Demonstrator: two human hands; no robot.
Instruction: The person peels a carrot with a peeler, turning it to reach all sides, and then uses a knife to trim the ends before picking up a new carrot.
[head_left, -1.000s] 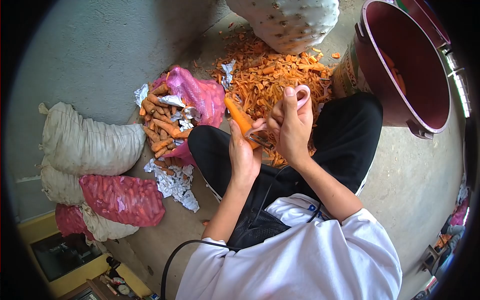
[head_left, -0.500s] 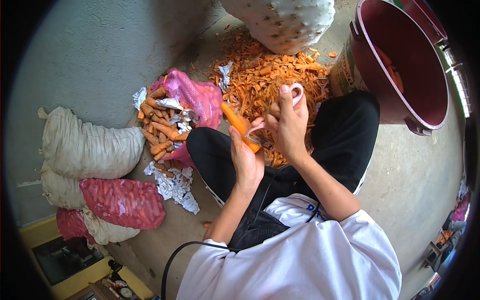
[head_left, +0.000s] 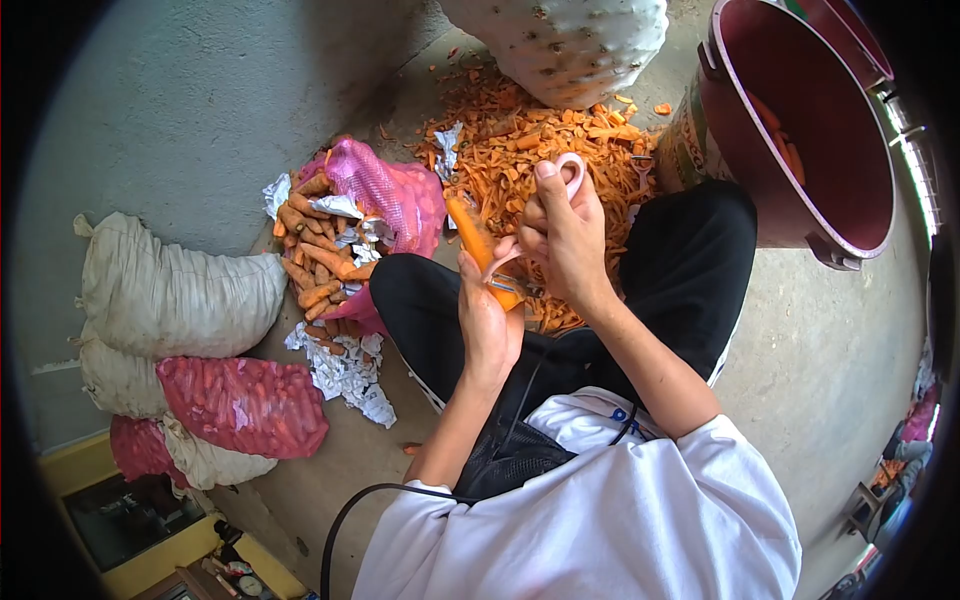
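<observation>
My left hand (head_left: 488, 325) is closed around the thick end of a carrot (head_left: 472, 232), whose tip points up and away from me. The carrot is bright orange, with a browner patch along one side. In my right hand (head_left: 570, 235) I grip a pale pink peeler (head_left: 573, 170) with a looped handle; its blade end lies against the carrot near my left fingers. Beneath and beyond both hands spreads a heap of orange peelings (head_left: 590, 135) on the floor. Unpeeled carrots (head_left: 318, 255) spill from an open pink mesh sack (head_left: 385, 195) to the left.
A large maroon tub (head_left: 730, 130) at the upper right has a few carrots (head_left: 785, 145) inside. A bulging white sack (head_left: 575, 50) stands behind the peelings. White sacks (head_left: 180, 285) and a full red mesh sack (head_left: 245, 405) lie at left. Crumpled paper (head_left: 350, 375) is beside my knee.
Both hands have shifted slightly left, and the right hand is a little higher. The carrot has turned to a steeper angle. The peeler's blade end is still against it.
</observation>
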